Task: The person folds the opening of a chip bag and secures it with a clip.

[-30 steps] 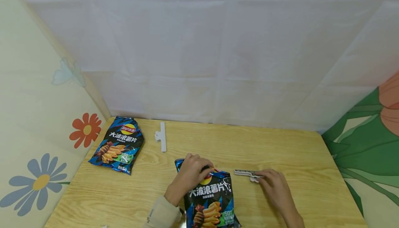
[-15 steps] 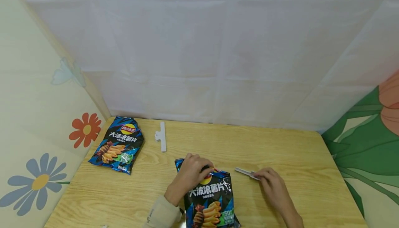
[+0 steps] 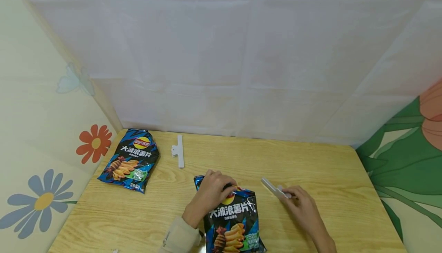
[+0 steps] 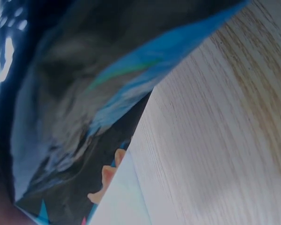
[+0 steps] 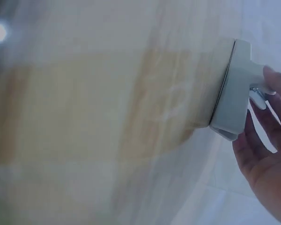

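Chip bag (image 3: 232, 222), dark blue and black, lies flat at the near edge of a light wooden table (image 3: 328, 168), its lower end cut off by the bottom of the head view. Large white Chinese characters run across its middle, above a picture of ridged golden chips and a green patch with "50" on it. The left hand (image 3: 213, 192), in a cream sleeve (image 3: 179, 237), has its fingers curled over the bag's top edge, covering part of a red and yellow round logo. In the left wrist view the crinkled foil of the bag (image 4: 75, 98) fills the frame beside bare wood grain. Just right of the bag, the right hand (image 3: 300, 207) pinches one end of a white bag clip (image 3: 274, 188), which points up and to the left, clear of the bag. The right wrist view shows the clip (image 5: 234, 89) end-on, fingers (image 5: 264, 150) curled round its handle. Farther back, a second white clip (image 3: 179, 151) lies alone on the wood. At the far left corner lies a second chip bag (image 3: 129, 161) with the same characters, a Lay's-style logo and "50". White cloth hangs behind the table; floral panels stand at both sides.
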`<state>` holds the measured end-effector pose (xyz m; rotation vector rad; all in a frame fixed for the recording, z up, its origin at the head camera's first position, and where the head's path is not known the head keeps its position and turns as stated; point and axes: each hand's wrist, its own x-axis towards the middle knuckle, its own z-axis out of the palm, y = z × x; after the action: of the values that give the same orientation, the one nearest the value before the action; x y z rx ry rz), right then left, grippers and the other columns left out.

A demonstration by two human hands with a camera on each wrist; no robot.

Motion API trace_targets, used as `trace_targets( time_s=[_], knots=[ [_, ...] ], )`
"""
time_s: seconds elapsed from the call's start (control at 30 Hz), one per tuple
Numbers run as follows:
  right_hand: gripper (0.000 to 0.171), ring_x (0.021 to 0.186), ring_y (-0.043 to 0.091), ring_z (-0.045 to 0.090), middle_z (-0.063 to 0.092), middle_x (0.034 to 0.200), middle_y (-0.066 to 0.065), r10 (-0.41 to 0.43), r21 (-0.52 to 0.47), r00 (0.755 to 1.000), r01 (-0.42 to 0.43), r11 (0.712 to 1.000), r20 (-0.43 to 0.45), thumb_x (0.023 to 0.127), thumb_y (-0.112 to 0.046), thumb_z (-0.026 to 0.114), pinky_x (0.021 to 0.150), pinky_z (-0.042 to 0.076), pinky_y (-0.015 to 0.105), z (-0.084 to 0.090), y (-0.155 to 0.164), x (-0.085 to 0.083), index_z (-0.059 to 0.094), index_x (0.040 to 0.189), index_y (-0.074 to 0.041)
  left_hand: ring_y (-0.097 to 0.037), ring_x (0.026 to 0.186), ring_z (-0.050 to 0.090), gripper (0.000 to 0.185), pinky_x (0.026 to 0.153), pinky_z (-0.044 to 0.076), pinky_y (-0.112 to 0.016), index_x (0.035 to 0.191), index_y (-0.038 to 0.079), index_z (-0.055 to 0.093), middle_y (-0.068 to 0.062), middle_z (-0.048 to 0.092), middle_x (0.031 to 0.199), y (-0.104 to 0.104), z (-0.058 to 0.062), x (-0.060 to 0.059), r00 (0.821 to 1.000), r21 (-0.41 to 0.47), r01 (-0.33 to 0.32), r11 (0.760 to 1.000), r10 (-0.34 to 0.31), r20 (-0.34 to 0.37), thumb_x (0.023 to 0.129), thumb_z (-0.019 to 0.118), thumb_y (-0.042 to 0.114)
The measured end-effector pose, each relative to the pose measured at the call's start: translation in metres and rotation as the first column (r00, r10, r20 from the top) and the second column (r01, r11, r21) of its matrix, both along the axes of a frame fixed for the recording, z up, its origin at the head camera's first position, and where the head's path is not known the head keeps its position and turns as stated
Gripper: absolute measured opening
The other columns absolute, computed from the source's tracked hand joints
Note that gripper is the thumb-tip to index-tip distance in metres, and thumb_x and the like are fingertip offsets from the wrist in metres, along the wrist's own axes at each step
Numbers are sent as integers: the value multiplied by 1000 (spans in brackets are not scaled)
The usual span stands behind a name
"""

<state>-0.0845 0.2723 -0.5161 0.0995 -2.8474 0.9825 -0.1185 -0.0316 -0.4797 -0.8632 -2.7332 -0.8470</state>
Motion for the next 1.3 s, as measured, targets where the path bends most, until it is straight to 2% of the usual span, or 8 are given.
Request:
trace_targets(
  time_s=[0.13, 0.37, 0.53, 0.63, 0.8, 0.97, 1.07, 1.3],
  knots=[
    [37, 93, 25, 68, 68, 108, 15, -15, -57, 993, 22, 998, 121, 88, -10, 74, 75, 56, 28, 4, -1, 0, 61, 120, 3, -3, 68, 51, 12, 71, 32, -22, 96, 25, 78, 13, 76, 90, 0, 0, 0, 1000, 2, 1, 1000, -1, 6, 93, 68, 32],
    [38, 91, 18, 62, 66, 107, 13, 2, 5, 980, -3, 1000, 200, 90, -13, 72, 70, 50, 22, 8, -1, -5, 65, 125, 1, -4, 69, 50, 14, 71, 30, -22, 98, 24, 77, 13, 76, 91, -1, 0, 0, 1000, -1, 3, 1000, -3, 4, 94, 67, 32],
    [43, 91, 19, 65, 70, 113, 18, -18, 1, 963, 18, 1000, 271, 91, -17, 71, 70, 51, 23, 9, 0, -6, 63, 129, 1, -4, 71, 51, 14, 71, 29, -22, 98, 23, 78, 12, 76, 91, -1, 1, 1, 1000, -3, 6, 1000, -6, 9, 94, 67, 32],
    [43, 91, 21, 67, 70, 114, 20, -25, -17, 962, 31, 999, 274, 92, -19, 70, 69, 51, 24, 10, 0, -5, 62, 129, 1, -5, 71, 51, 13, 71, 28, -22, 98, 24, 78, 12, 76, 92, -1, 1, 1, 1000, -10, 8, 1000, -8, 5, 95, 67, 31],
    [41, 93, 24, 69, 70, 115, 23, -32, -82, 976, 51, 995, 214, 92, -20, 70, 71, 55, 25, 14, -1, -2, 64, 127, 1, -6, 73, 53, 15, 71, 29, -22, 101, 22, 78, 12, 76, 94, -1, 2, 1, 1000, -21, 11, 1000, -11, 2, 97, 65, 28],
    [39, 88, 5, 67, 71, 114, 21, -68, -128, 982, 91, 988, 178, 92, -23, 71, 72, 53, 18, 21, -4, -1, 66, 125, -2, -6, 71, 53, 16, 71, 30, -22, 103, 22, 78, 12, 76, 95, -1, 1, -1, 1000, -24, 24, 999, -24, 8, 98, 63, 25],
    [40, 88, 0, 65, 70, 116, 22, -84, -164, 979, 115, 980, 185, 93, -25, 70, 74, 54, 17, 26, -6, 0, 66, 126, -2, -5, 71, 51, 17, 71, 29, -22, 105, 21, 78, 11, 76, 94, -1, 0, -2, 1000, -26, 30, 999, -30, 6, 99, 62, 23],
    [38, 87, 10, 71, 71, 114, 23, -119, -204, 973, 159, 966, 198, 93, -20, 71, 74, 58, 25, 35, -15, 0, 66, 125, 0, -5, 69, 48, 17, 71, 28, -23, 105, 21, 78, 11, 76, 92, -2, -1, -3, 999, -7, 36, 999, -36, -4, 98, 63, 17]
  ],
)
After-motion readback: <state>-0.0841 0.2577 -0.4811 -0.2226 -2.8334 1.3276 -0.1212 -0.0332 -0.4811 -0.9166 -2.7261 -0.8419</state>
